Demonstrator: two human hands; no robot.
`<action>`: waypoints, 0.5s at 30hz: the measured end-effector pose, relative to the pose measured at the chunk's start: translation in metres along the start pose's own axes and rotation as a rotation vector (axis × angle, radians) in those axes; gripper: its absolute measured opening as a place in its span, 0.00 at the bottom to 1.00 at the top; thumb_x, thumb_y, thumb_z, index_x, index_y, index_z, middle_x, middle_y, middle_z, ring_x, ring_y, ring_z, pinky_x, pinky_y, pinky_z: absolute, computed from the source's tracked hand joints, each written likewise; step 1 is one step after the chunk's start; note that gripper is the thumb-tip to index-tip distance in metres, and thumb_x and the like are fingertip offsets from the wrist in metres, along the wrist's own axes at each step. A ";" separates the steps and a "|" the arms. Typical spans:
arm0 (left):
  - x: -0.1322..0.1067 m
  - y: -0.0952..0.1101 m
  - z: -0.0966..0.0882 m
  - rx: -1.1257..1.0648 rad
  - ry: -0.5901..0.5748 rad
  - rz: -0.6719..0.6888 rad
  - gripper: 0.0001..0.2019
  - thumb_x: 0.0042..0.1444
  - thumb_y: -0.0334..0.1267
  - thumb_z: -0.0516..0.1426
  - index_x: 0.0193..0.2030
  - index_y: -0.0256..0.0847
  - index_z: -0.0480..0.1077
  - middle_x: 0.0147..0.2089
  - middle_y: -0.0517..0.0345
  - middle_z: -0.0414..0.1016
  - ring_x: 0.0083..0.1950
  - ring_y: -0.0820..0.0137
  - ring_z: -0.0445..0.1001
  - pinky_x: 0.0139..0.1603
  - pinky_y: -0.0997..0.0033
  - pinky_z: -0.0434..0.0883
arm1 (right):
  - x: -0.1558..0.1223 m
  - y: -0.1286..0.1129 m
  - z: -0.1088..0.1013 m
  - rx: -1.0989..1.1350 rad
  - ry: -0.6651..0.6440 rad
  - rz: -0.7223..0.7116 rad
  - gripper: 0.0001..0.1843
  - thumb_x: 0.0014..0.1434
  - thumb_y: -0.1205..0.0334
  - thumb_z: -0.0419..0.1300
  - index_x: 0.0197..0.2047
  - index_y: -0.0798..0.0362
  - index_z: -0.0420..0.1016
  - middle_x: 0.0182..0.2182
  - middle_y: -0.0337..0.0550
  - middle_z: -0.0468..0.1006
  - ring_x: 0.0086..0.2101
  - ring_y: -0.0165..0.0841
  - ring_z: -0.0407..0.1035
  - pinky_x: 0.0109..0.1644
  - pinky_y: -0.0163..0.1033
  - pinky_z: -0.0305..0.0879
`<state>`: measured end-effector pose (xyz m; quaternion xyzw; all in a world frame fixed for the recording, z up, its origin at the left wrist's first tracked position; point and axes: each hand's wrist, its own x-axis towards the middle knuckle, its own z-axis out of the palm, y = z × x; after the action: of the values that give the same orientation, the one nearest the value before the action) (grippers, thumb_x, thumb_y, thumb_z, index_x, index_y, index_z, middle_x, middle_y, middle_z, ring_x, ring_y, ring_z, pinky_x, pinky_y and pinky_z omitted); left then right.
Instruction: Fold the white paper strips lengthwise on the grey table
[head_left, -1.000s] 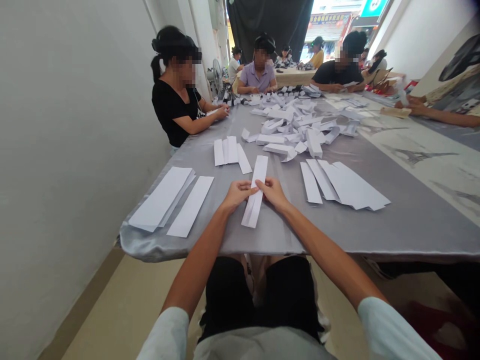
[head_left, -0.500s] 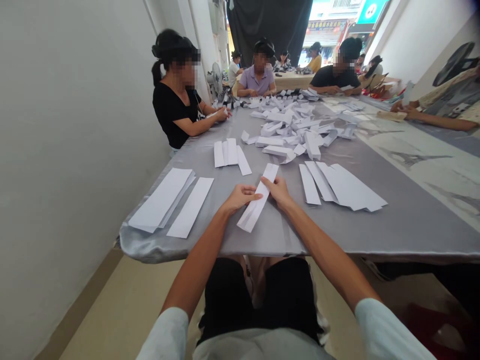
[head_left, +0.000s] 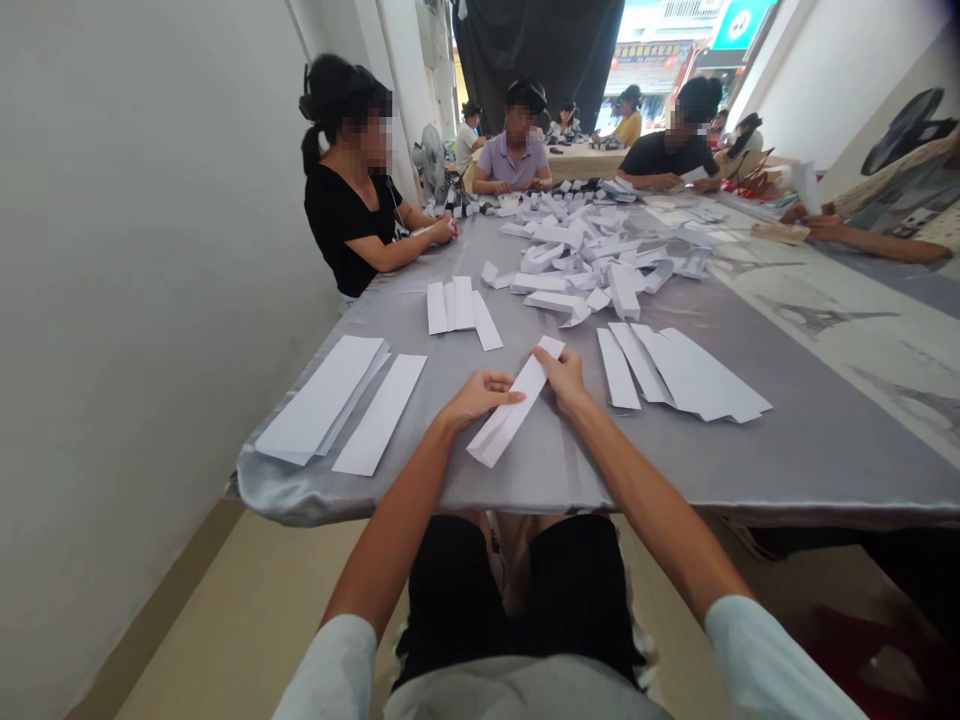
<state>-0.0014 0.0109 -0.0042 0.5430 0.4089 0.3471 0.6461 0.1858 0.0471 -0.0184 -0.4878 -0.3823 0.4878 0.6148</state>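
A long folded strip of white paper (head_left: 501,425) lies slanted on the grey satin tablecloth (head_left: 787,440) in front of me. My left hand (head_left: 480,393) pinches the strip at its middle, fingers curled over its left edge. My right hand (head_left: 564,375) grips the strip near its far end, fingers closed on it. The near end of the strip sticks out free toward the table's front edge.
Flat white strips lie at my left (head_left: 341,402), ahead (head_left: 459,306) and at my right (head_left: 686,370). A heap of folded paper pieces (head_left: 592,255) fills the table's middle. Several other people sit round the far end and the right side. A white wall runs along the left.
The strip has swung from nearly straight ahead to a slant, its far end going right. My right hand slid up toward that far end; my left hand stayed at the middle.
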 end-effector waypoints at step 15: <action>0.000 -0.002 -0.005 0.020 -0.076 0.020 0.37 0.40 0.48 0.78 0.56 0.38 0.73 0.31 0.62 0.77 0.26 0.73 0.72 0.28 0.74 0.65 | -0.001 -0.006 -0.003 0.054 0.103 -0.006 0.20 0.48 0.47 0.70 0.34 0.57 0.82 0.25 0.40 0.77 0.24 0.30 0.67 0.24 0.33 0.60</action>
<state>-0.0057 0.0128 -0.0068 0.5662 0.3820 0.3289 0.6522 0.1900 0.0449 -0.0130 -0.4942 -0.3384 0.4702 0.6482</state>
